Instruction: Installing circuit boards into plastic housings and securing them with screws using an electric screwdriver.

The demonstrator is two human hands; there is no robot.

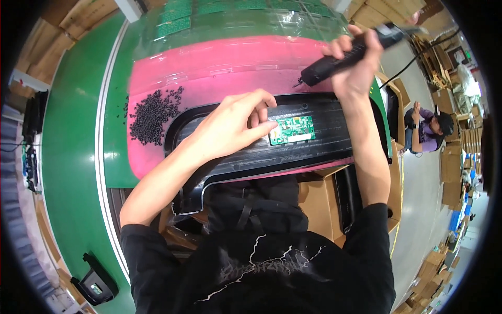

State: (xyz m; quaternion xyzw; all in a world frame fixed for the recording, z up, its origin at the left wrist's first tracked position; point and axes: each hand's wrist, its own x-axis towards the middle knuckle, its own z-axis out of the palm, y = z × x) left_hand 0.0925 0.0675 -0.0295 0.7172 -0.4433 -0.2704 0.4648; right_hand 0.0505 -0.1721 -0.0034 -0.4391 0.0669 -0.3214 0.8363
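A long black plastic housing point(230, 163) lies open side up before me, with a green circuit board point(298, 128) in its middle. My left hand point(230, 125) hovers over the housing's left part, thumb tip at the board's left end. Its index finger is bent and apart from the thumb, and nothing shows between them. In my right hand point(355, 63) is a black electric screwdriver point(334, 63), gripped above the far right of the housing. The screwdriver's bit points down and left, clear of the board. A pile of small black screws point(151, 118) is spread left of the housing.
A pink mat point(209, 68) covers part of the green table point(78, 131). Green circuit boards point(175, 26) lie under clear plastic at the far side. A smaller black housing point(97, 282) sits at the lower left. Cardboard boxes point(319, 204) stand nearby; another person point(429, 128) is at the right.
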